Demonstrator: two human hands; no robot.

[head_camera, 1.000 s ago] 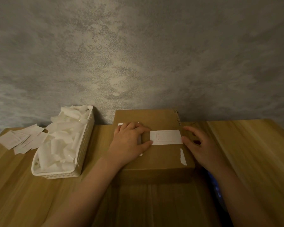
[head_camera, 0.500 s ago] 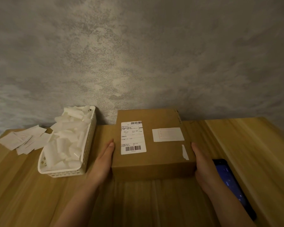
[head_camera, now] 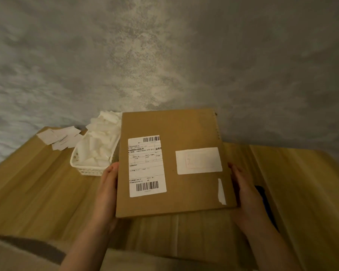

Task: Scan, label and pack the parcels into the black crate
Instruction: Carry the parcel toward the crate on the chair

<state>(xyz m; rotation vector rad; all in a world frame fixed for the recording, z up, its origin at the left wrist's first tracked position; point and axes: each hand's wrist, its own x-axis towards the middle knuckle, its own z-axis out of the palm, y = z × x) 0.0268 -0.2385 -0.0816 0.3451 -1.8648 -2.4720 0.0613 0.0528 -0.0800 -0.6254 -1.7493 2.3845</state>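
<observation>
We see a white basket (head_camera: 80,165) on the wooden table (head_camera: 37,192), left of centre, heaped with crumpled white paper strips (head_camera: 100,141). Beyond it, near the wall (head_camera: 164,55), loose slips (head_camera: 59,136) lie on the table. The parcel (head_camera: 184,192), a flat brown cardboard box, is held between our two hands near the middle of the view, with its left edge covering part of the basket's right side. Its top face carries a printed label (head_camera: 146,166) with two barcodes, a pale blank sticker (head_camera: 199,160) to the right, and a small white scrap (head_camera: 221,191) near the right edge. Our left hand (head_camera: 107,190) presses flat against the parcel's left side, fingers straight and pointing away from us. Our right hand (head_camera: 247,198) presses the right side the same way, fingers extended. Just right of that hand, a dark phone (head_camera: 266,206) lies on the table, partly hidden.
</observation>
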